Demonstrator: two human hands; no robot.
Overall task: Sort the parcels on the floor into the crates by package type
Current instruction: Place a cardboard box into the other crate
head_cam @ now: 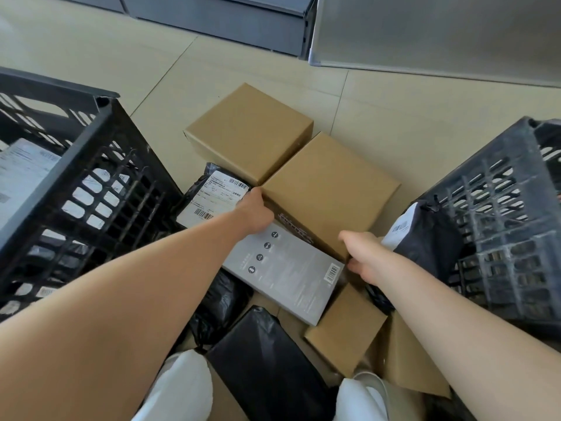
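Head view looks down on both bare arms reaching to the nearer cardboard box [329,189], which lies in the middle of the floor pile, touching the farther cardboard box [249,132] at one corner. The left hand [255,211] is set against the box's near left corner, and the right hand [359,256] curls round its near right corner; the fingers of both are hidden behind the box, so a full grip is only my reading. I judge a lift is about to start, and the trouble lies underneath: the box overlaps a grey printed carton [285,268], and black poly bags [267,354] crowd the near side, so a careless pull could drag the carton along or tip the box off its two held corners. Holding by corners alone (the far edge is unsupported) could let it swing and knock the farther box. Crates stand at either side: the left crate [91,153] shows labelled mailers, the right crate [498,214] has a dark bag [425,238] slumped against its wall. Choosing the wrong crate would mix the types.
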